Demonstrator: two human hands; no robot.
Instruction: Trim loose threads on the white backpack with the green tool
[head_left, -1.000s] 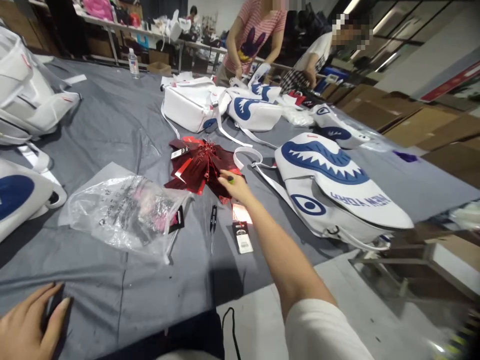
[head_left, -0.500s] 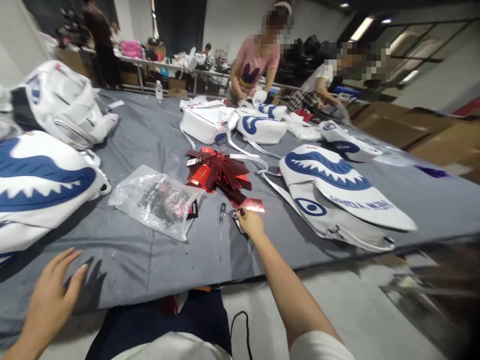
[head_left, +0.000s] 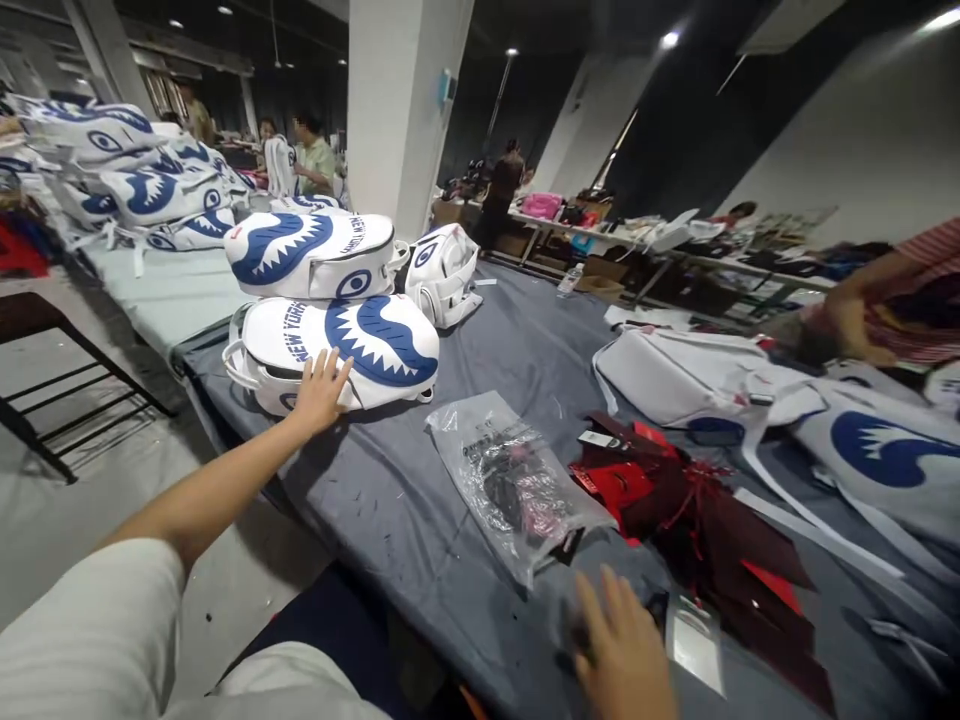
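Observation:
My left hand point(head_left: 321, 390) reaches out to the left, fingers spread, and rests on a white bag with a blue shark mouth print point(head_left: 352, 348) at the table's near left corner. My right hand point(head_left: 619, 645) lies low on the grey table cloth point(head_left: 420, 500), fingers stretched forward, next to a hang tag point(head_left: 694, 645) and a pile of dark red tags point(head_left: 697, 510). A clear plastic bag with small items point(head_left: 514, 480) lies between my two hands.
More shark print bags point(head_left: 311, 255) are stacked behind the first and further left point(head_left: 142, 190). White bags point(head_left: 697, 375) lie at the right, where another person's arm point(head_left: 862, 300) works. A pillar point(head_left: 405, 100) stands behind; a dark bench point(head_left: 45, 340) is on the floor.
My view has swung left. My left hand has moved out from the table's near edge onto the shark print bag. My right hand has drawn back from the red tags toward me.

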